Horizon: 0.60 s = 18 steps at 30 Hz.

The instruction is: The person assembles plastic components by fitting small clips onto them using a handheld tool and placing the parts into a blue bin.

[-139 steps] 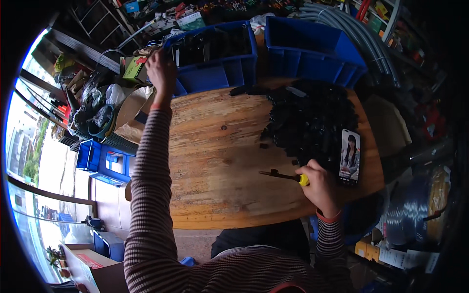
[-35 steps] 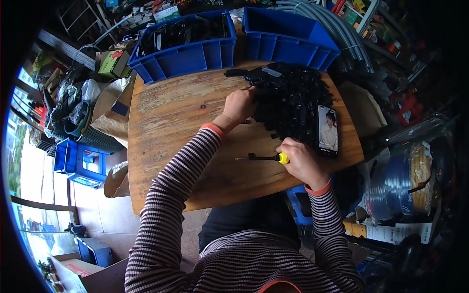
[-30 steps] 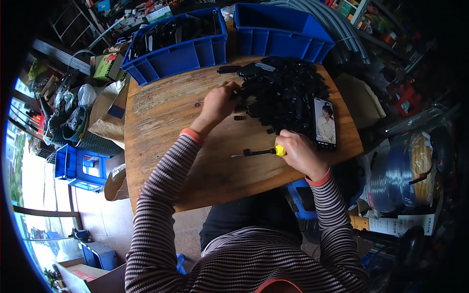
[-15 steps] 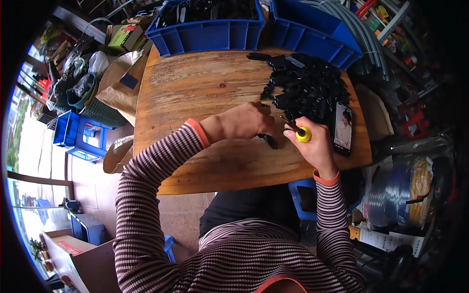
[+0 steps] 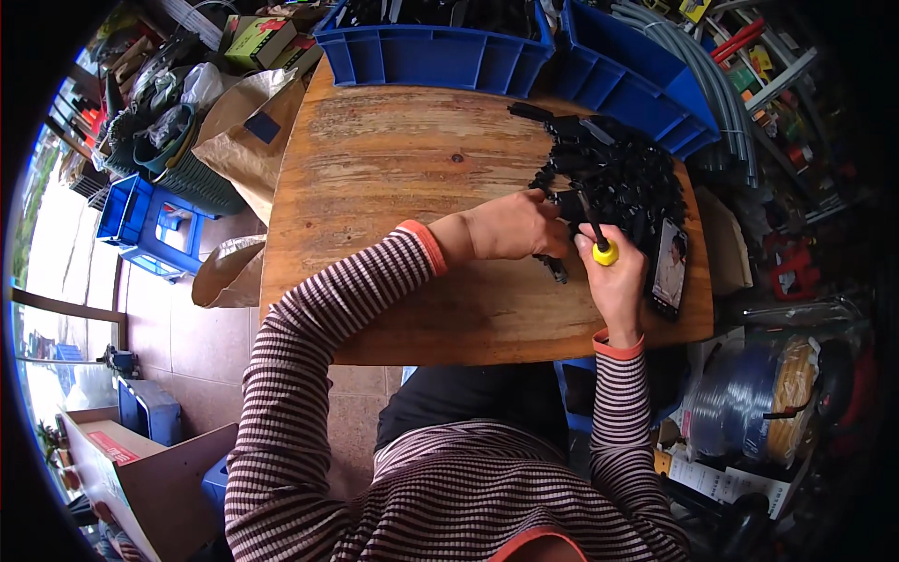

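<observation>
My left hand point(image 5: 524, 227) is closed around a black plastic part point(image 5: 568, 202), which shows beyond the fingers and next to the heap. Below those fingers another dark piece point(image 5: 558, 270) sticks out; whether it belongs to the same part I cannot tell. Closed in my right hand point(image 5: 618, 286) is a screwdriver-like tool point(image 5: 605, 253) with a round yellow end and a dark shaft slanting up toward the held part. Contact between its tip and the part is too small to make out. Just beyond both hands lies a heap of black plastic parts point(image 5: 623, 173).
On the wooden table point(image 5: 393, 159), a phone point(image 5: 669, 270) with a lit screen lies right of my right hand. A blue crate of black parts point(image 5: 435, 58) and a second blue crate point(image 5: 646, 89) stand along the far edge. Brown paper bags point(image 5: 245, 122) stand left.
Both hands have shifted right and slightly away from me, toward the heap. The tool's dark shaft now points more away from me. The whole view has shifted a little too.
</observation>
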Motion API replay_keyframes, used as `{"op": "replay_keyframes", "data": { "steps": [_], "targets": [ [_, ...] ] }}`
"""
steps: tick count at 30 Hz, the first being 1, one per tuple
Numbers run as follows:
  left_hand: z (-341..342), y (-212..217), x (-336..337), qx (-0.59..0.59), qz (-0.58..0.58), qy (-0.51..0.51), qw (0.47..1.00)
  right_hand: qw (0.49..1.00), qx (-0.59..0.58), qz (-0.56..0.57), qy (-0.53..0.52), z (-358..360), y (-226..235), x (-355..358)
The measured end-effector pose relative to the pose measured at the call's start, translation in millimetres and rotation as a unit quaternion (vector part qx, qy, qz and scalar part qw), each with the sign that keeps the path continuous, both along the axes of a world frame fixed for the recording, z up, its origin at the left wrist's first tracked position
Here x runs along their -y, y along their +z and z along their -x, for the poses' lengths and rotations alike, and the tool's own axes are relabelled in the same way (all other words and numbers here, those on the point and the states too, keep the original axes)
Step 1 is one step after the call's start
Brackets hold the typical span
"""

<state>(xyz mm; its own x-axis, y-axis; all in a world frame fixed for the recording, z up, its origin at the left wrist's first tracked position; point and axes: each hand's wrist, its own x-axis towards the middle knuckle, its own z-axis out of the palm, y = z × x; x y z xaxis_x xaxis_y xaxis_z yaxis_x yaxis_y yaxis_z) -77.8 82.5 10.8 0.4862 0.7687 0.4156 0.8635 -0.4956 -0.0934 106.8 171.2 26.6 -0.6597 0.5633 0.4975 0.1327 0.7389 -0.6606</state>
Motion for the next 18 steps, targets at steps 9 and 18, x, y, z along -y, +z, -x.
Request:
{"op": "replay_keyframes", "data": {
  "steps": [9,18],
  "targets": [
    [-7,8,-7,-0.050,0.011,-0.024,0.998,0.989,0.123,0.066,-0.042,-8,-3,-10],
    [-29,3,47,-0.008,0.004,0.043,0.999,0.999,0.010,-0.021,0.023,-3,0,-10]
  ]
}}
